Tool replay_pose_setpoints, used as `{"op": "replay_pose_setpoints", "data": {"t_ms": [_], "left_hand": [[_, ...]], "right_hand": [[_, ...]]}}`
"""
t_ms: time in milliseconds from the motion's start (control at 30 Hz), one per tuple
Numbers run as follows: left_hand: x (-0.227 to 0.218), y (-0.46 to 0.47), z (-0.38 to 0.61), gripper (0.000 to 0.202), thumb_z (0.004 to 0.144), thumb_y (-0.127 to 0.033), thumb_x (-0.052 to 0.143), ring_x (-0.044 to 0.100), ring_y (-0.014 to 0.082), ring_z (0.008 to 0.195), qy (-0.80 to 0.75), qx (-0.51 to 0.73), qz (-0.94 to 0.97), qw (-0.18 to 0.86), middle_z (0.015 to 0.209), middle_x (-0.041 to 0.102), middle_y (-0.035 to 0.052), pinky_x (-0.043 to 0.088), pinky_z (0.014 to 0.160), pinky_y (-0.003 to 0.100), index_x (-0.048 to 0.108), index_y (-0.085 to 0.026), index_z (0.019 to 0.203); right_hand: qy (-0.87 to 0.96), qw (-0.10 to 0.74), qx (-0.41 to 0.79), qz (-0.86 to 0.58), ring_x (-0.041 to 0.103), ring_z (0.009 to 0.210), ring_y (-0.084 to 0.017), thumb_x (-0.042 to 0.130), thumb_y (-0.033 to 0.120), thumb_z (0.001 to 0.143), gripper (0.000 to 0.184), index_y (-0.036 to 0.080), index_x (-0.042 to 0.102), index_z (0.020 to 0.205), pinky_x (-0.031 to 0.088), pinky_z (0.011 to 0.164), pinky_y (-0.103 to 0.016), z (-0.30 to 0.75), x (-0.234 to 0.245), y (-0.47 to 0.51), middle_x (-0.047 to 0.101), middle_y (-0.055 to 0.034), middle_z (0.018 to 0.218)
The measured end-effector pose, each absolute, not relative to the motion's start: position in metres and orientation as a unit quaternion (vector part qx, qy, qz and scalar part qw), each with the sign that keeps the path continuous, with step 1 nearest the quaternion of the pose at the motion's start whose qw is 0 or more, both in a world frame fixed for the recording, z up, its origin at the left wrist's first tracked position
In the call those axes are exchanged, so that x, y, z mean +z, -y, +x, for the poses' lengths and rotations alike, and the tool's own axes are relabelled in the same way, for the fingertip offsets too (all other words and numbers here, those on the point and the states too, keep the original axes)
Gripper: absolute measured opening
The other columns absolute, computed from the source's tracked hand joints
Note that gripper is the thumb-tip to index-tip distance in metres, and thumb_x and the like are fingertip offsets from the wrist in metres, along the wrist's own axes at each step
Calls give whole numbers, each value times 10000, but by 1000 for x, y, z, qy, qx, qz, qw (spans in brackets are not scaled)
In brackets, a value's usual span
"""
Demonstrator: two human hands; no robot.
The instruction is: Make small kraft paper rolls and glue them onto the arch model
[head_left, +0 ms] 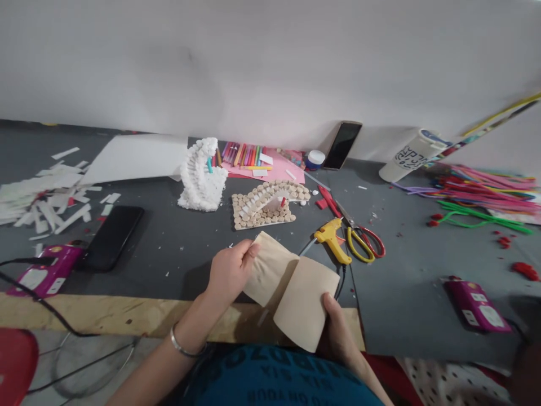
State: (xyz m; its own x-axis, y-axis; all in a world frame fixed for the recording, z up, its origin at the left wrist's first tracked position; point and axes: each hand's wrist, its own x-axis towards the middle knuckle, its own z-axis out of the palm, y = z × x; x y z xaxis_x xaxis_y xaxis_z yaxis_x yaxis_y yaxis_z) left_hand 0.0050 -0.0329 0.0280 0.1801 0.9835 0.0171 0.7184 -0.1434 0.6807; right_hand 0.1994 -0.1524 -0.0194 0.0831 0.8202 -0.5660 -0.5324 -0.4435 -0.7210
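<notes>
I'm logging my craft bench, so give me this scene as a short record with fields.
Left hand: grips left part of brown paper
Right hand: grips its right part
Beyond paper: tan model, white model
Right of tan model: glue gun, scissors
Leaning on wall: phone
Right side: cup, pipe cleaners
Left side: white strips

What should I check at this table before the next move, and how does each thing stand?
1. Left hand holding the brown paper: ok, pinched at its left edge.
2. Right hand on the paper: ok, thumb at its right edge.
3. Scissors set down: ok, beside the glue gun.
4. Glue gun cool: cannot tell by sight.
5. Tabletop free of scraps: not ok, white strips litter the left side.
</notes>
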Motion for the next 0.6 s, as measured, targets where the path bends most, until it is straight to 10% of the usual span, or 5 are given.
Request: {"op": "replay_pose_setpoints", "data": {"t_ms": [600], "left_hand": [[25, 24, 6, 393, 928, -471, 380, 401, 141, 536, -603, 223, 704, 302, 522, 350, -44, 231, 549, 258, 315, -224, 629]], "right_hand": [[123, 570, 626, -517, 708, 921, -349, 706, 620, 708, 763, 175, 571, 1313, 577, 795, -460, 197, 3, 155, 769, -109, 913]]}}
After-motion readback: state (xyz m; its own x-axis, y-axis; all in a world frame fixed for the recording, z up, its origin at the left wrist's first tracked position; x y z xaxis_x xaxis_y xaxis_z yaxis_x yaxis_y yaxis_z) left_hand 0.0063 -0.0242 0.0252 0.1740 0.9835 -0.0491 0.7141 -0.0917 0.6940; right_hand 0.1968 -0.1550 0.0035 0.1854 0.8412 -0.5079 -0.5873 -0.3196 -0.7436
